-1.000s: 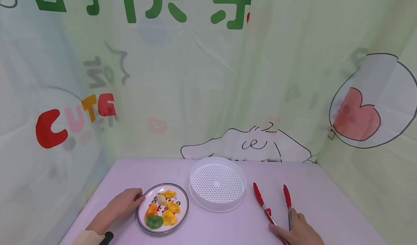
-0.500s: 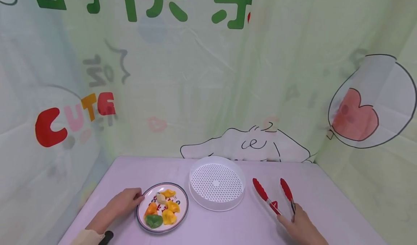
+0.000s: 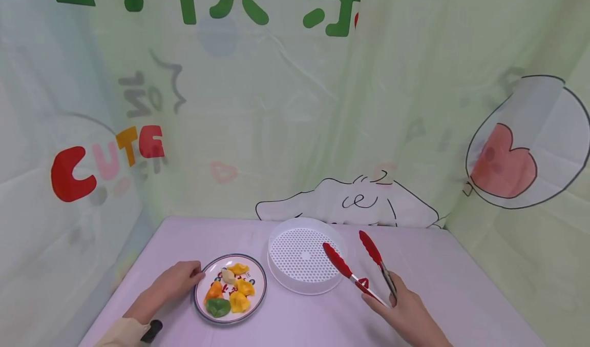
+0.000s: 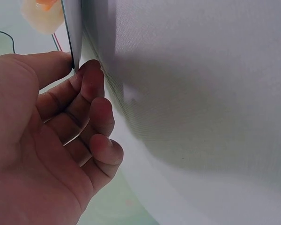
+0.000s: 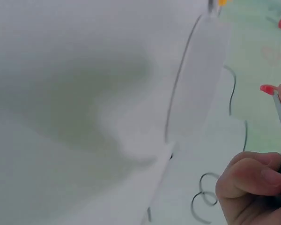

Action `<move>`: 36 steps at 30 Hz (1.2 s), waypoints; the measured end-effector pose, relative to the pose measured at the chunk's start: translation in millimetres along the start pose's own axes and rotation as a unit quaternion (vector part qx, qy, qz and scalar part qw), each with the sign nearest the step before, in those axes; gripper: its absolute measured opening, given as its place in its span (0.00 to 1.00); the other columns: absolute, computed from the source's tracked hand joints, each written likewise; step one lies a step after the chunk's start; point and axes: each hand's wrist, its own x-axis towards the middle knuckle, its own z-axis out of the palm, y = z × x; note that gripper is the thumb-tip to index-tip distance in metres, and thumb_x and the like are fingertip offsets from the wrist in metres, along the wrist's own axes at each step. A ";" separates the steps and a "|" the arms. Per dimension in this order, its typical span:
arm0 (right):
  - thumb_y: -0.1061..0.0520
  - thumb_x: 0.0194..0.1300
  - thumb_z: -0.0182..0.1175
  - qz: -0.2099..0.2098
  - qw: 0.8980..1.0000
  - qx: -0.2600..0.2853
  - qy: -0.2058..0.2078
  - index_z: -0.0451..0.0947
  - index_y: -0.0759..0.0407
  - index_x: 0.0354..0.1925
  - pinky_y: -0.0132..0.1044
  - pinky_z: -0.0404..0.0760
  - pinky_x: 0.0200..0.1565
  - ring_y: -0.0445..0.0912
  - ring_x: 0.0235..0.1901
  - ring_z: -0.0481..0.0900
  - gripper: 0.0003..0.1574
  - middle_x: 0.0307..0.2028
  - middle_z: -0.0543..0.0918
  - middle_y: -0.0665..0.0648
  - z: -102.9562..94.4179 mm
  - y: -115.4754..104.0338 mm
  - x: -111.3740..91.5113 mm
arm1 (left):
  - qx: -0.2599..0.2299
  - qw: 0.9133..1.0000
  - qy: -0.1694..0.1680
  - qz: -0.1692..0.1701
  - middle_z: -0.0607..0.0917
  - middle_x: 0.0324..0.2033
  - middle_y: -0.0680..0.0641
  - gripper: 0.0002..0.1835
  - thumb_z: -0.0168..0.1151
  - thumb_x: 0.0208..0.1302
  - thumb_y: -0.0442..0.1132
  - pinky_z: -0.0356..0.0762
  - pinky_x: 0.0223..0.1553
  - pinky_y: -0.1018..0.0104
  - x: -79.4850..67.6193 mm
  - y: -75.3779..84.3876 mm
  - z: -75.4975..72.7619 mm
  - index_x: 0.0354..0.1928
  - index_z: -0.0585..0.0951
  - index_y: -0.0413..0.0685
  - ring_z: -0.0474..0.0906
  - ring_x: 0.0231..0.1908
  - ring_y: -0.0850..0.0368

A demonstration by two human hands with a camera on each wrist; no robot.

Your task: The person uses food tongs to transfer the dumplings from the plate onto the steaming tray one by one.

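Note:
My left hand [image 3: 177, 279] pinches the left rim of a round plate [image 3: 257, 296] with a dark blue edge. In the left wrist view the thumb presses one face of the plate's edge [image 4: 74, 37], with curled fingers against the other. Several dumplings lie on it: yellow ones [image 3: 239, 302], an orange one [image 3: 213, 292], a green one [image 3: 218, 307] and a whitish one [image 3: 228, 276]. My right hand [image 3: 403, 308] grips red-tipped metal tongs [image 3: 338, 261], arms spread, nothing between the tips. The left tip overlaps the right part of a white perforated round tray [image 3: 295, 286].
A pale lilac cloth covers the table [image 3: 304, 326]. Curtains [image 3: 295, 106] printed with letters and cartoons stand close behind and at both sides. The perforated tray sits near the table's back edge, right of the plate.
My right hand has lifted the tongs and carried them leftward and away from me, over towards the tray. The left hand and plate stay in place; the head view shifts slightly.

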 end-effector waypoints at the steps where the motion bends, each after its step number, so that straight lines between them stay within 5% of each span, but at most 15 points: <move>1: 0.26 0.55 0.67 -0.005 1.000 0.003 0.001 0.58 0.63 0.69 0.37 0.70 0.31 0.45 0.33 0.72 0.62 0.31 0.74 0.54 1.8 -7.5 -3.0 | 0.000 1.000 0.000 0.001 0.75 0.24 0.51 0.07 0.64 0.69 0.42 0.69 0.31 0.64 -0.2 0.8 -0.6 0.34 0.78 0.48 0.70 0.28 0.58; 5: 0.27 0.51 0.71 -0.042 0.999 0.004 -0.003 0.68 0.59 0.61 0.33 0.67 0.27 0.41 0.27 0.69 0.53 0.26 0.72 0.51 9.7 -34.2 -15.2 | -0.001 1.000 0.000 0.004 0.75 0.24 0.51 0.07 0.64 0.69 0.41 0.69 0.32 0.63 -1.1 2.7 -2.1 0.34 0.78 0.48 0.70 0.28 0.58; 9: 0.28 0.52 0.71 -0.123 0.992 0.003 -0.020 0.72 0.51 0.51 0.30 0.67 0.26 0.36 0.26 0.67 0.40 0.25 0.71 0.47 18.0 -52.0 -25.9 | 0.001 1.000 -0.004 0.002 0.75 0.24 0.51 0.07 0.64 0.69 0.41 0.70 0.32 0.64 -1.2 2.5 -1.9 0.34 0.79 0.47 0.70 0.28 0.58; 13: 0.27 0.55 0.68 -0.173 0.983 -0.003 -0.054 0.73 0.48 0.55 0.29 0.66 0.24 0.35 0.24 0.67 0.40 0.26 0.72 0.44 28.0 -65.2 -31.7 | 0.006 1.000 -0.008 0.000 0.75 0.24 0.51 0.07 0.63 0.69 0.42 0.70 0.32 0.64 -0.5 2.0 -1.5 0.35 0.79 0.47 0.70 0.28 0.58; 19: 0.26 0.55 0.66 -0.170 0.980 -0.033 -0.098 0.73 0.52 0.63 0.32 0.66 0.23 0.38 0.25 0.67 0.47 0.26 0.71 0.44 46.6 -79.8 -31.7 | 0.016 1.000 -0.011 -0.002 0.75 0.24 0.51 0.07 0.64 0.69 0.42 0.70 0.32 0.63 0.1 3.8 -2.8 0.35 0.79 0.47 0.70 0.28 0.57; 29: 0.28 0.48 0.72 -0.143 0.981 -0.042 -0.121 0.75 0.58 0.60 0.34 0.72 0.26 0.41 0.25 0.69 0.51 0.26 0.72 0.48 73.0 -92.0 -31.6 | 0.022 1.000 -0.015 -0.010 0.76 0.24 0.51 0.08 0.64 0.69 0.42 0.71 0.33 0.64 1.9 5.0 -2.2 0.36 0.79 0.46 0.70 0.28 0.57; 36: 0.28 0.48 0.72 -0.155 0.978 -0.049 -0.129 0.78 0.54 0.57 0.32 0.72 0.26 0.39 0.24 0.69 0.47 0.25 0.72 0.47 85.7 -95.5 -31.3 | 0.021 1.000 -0.014 -0.012 0.76 0.24 0.50 0.08 0.63 0.69 0.42 0.71 0.32 0.63 2.4 4.1 -1.3 0.36 0.79 0.46 0.70 0.28 0.57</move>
